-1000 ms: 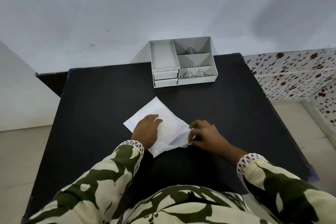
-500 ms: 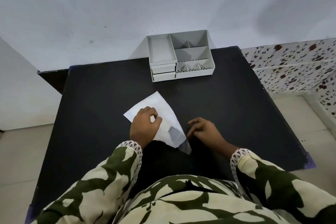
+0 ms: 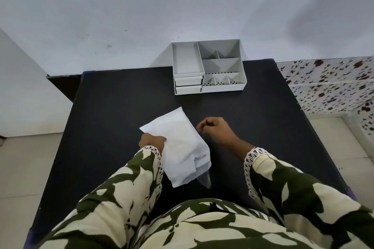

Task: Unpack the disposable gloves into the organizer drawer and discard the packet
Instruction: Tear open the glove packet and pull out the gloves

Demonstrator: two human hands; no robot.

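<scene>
white unmarked packet [image 3: 178, 147] gripped by left hand [image 3: 151, 142].

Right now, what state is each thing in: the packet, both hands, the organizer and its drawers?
White packet: lifted at its left edge, near end open, clear film sticking out.
Left hand: gripping the packet.
Right hand: loosely curled, empty, apart from the packet.
Organizer: upright on the table, compartments empty.
Two drawers: both closed.
</scene>
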